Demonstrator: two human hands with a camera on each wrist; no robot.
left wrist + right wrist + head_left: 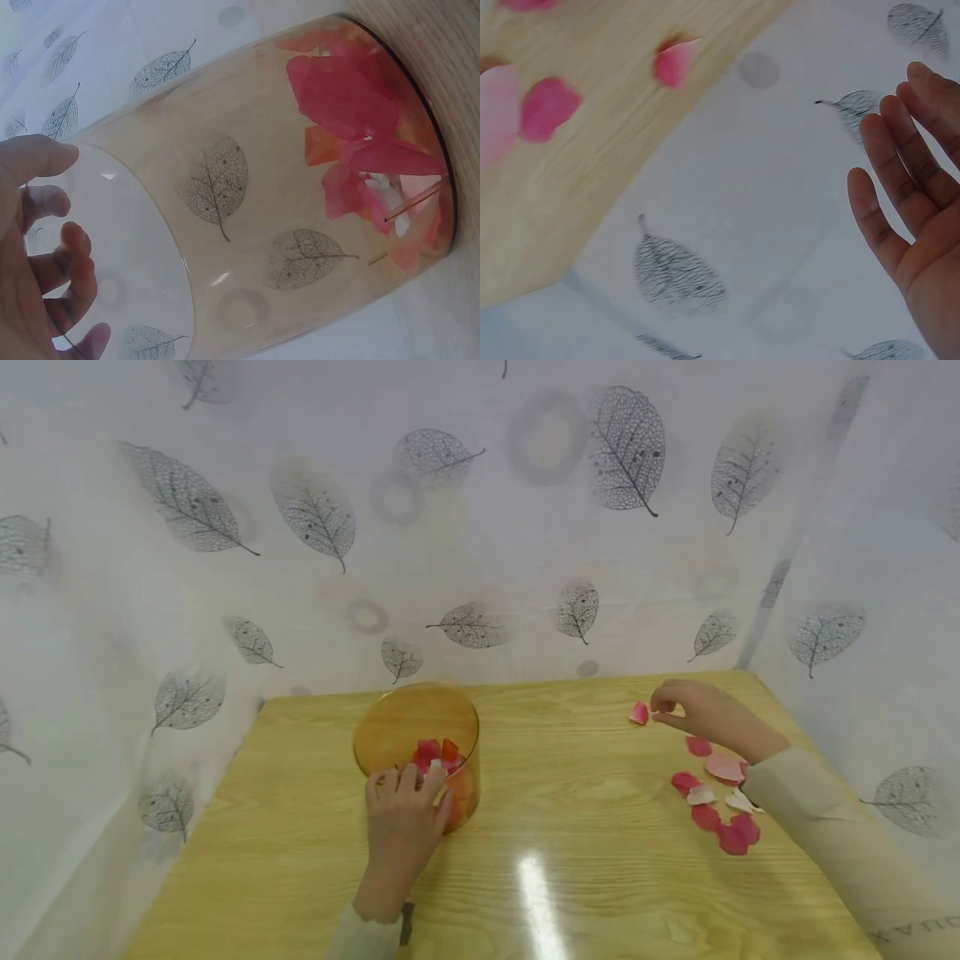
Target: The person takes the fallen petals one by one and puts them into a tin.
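My left hand (405, 814) holds the near rim of an amber glass vase (468, 785), fingers curled over the edge. Red, pink and white petals (341, 97) lie in the bottom of the vase, with an orange piece (322, 145) and thin sticks (412, 201) among them. Over the table's far right part, my right hand (708, 714) hovers with bent fingers and nothing between them. Just left of its fingertips lies a pink-red petal (638, 713). The right wrist view shows the same hand (922, 195) with its fingers apart from that petal.
Several loose pink, red and white petals (706, 817) lie on the right of the wooden table (570, 810), below my right forearm. White leaf-printed sheeting (510, 527) rises behind the table and along both sides.
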